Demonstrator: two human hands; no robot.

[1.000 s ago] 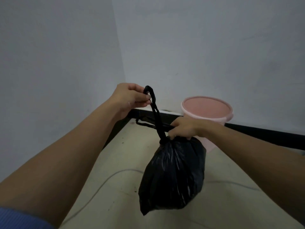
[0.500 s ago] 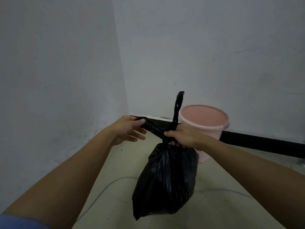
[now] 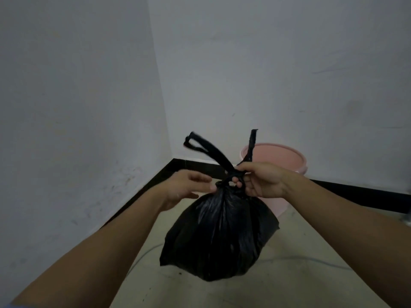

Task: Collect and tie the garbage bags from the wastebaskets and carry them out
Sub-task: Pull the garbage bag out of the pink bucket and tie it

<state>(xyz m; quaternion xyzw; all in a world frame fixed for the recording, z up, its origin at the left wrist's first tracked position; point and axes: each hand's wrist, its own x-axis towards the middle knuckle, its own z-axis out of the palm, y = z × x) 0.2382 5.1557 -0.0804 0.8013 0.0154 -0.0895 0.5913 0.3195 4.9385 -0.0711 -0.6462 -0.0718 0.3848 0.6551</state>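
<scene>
Gripping the knotted neck of the black garbage bag [image 3: 219,238], the right hand [image 3: 259,182] curls its fingers around the twist, and the bag hangs below it above the floor [image 3: 289,285]. The left hand [image 3: 185,188] has let go of the handle strip it pulled half a second ago; now it is spread, fingertips just touching the neck. Both handle strips [image 3: 210,153] stand up loose above the right hand. The pink wastebasket [image 3: 280,155] sits beyond the right hand. No writing shows anywhere.
</scene>
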